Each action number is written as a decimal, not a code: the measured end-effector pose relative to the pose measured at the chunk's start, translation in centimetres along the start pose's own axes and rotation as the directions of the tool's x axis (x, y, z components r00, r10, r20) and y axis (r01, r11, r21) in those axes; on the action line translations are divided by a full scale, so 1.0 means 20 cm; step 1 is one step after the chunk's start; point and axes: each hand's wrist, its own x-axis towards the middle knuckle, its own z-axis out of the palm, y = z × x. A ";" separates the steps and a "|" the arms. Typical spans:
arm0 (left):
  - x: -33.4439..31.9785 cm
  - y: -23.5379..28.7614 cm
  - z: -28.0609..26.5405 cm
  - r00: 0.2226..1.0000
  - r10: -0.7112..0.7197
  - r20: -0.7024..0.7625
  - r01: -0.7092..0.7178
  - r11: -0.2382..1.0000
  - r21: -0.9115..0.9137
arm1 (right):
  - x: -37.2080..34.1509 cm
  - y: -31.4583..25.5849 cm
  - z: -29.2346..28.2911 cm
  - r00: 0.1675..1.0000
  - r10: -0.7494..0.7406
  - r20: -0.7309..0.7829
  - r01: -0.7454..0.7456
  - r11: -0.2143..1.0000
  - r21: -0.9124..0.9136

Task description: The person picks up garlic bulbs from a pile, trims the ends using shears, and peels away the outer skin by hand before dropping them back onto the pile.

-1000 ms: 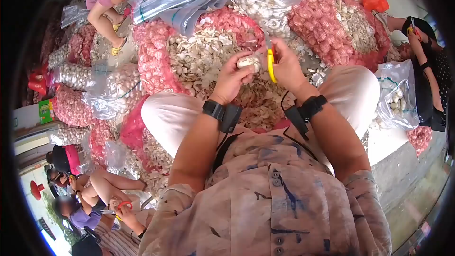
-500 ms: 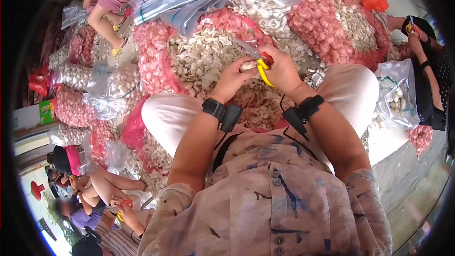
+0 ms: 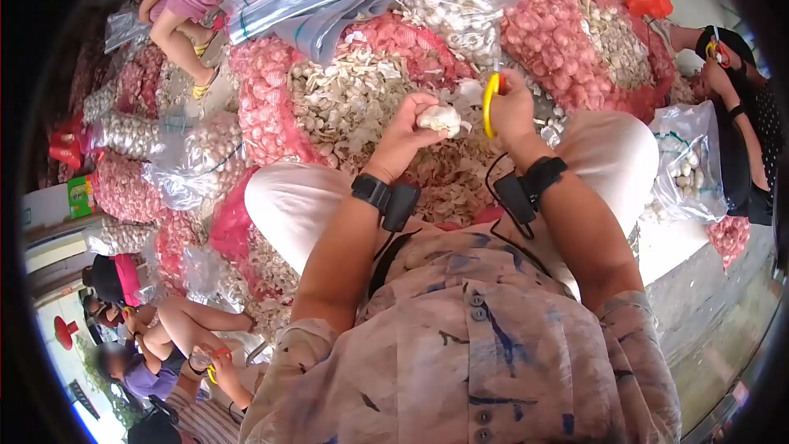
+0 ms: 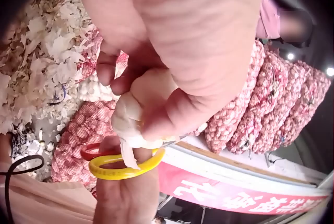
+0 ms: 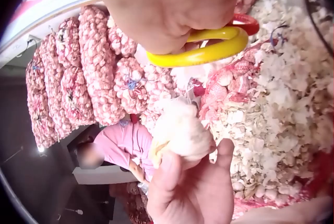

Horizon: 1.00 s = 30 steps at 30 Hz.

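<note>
pink mesh garlic sacks [image 3: 267,107] border papery husks [image 3: 349,99] in the head view; above, the left grip [image 3: 400,141] pinches a white garlic bulb [image 3: 440,120], the right grip [image 3: 516,115] curls round yellow-and-red-handled scissors [image 3: 491,104]. left wrist: red lettered banner [image 4: 222,195] behind. right wrist: pink-clad person [image 5: 125,143] beyond.

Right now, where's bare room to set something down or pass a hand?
Bare grey ground lies at lower right, bordered by the right sleeve and the small pink net sack. A narrow gap separates the garlic bulb from the scissors. Crowded: garlic skins between the knees, with packed net sacks beyond.
</note>
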 end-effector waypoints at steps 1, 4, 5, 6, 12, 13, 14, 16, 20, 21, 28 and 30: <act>0.00 -0.01 -0.02 0.999 -0.033 -0.015 0.032 0.998 -0.050 | 0.02 0.02 -0.01 1.000 -0.002 0.004 0.002 1.000 0.001; 0.00 -0.03 -0.06 0.993 -0.095 -0.075 0.083 0.986 -0.145 | 0.03 0.03 -0.02 0.999 0.006 0.046 -0.006 1.000 0.013; 0.01 -0.04 -0.07 0.985 -0.121 -0.122 0.097 0.977 -0.192 | 0.01 0.02 -0.01 0.999 0.005 0.046 -0.006 1.000 0.010; 0.01 -0.04 -0.07 0.985 -0.122 -0.122 0.096 0.976 -0.194 | -0.03 -0.04 -0.01 0.979 -0.099 0.177 0.078 0.990 0.120; 0.01 -0.02 -0.03 0.983 -0.163 -0.088 0.151 0.979 -0.139 | -0.15 -0.12 0.02 0.848 -0.332 0.412 0.310 0.943 0.121; 0.01 -0.01 -0.02 0.979 -0.169 -0.113 0.164 0.985 -0.053 | -0.16 -0.14 0.01 0.848 -0.333 0.413 0.310 0.943 0.122; 0.02 -0.01 -0.02 0.975 -0.171 -0.140 0.177 0.984 0.032 | -0.16 -0.16 0.00 0.834 -0.340 0.435 0.361 0.932 0.036; 0.01 -0.01 0.00 0.974 -0.146 -0.172 0.153 0.988 0.032 | -0.17 -0.19 -0.01 0.819 -0.343 0.460 0.410 0.911 -0.050; 0.02 -0.04 0.01 0.961 -0.093 -0.260 0.118 0.990 0.083 | -0.18 -0.19 0.01 0.787 -0.451 0.421 0.524 0.848 -0.071; 0.01 -0.03 0.02 0.961 -0.094 -0.259 0.119 0.989 0.083 | -0.18 -0.19 0.01 0.787 -0.472 0.399 0.538 0.840 -0.068; 0.03 -0.08 0.06 0.984 0.004 -0.179 0.037 0.974 0.224 | -0.17 -0.16 0.01 0.769 -0.498 0.400 0.598 0.782 -0.176; 0.03 -0.08 0.07 0.983 0.018 -0.183 0.021 0.978 0.210 | -0.15 -0.14 0.01 0.881 -0.271 0.388 0.338 0.934 -0.113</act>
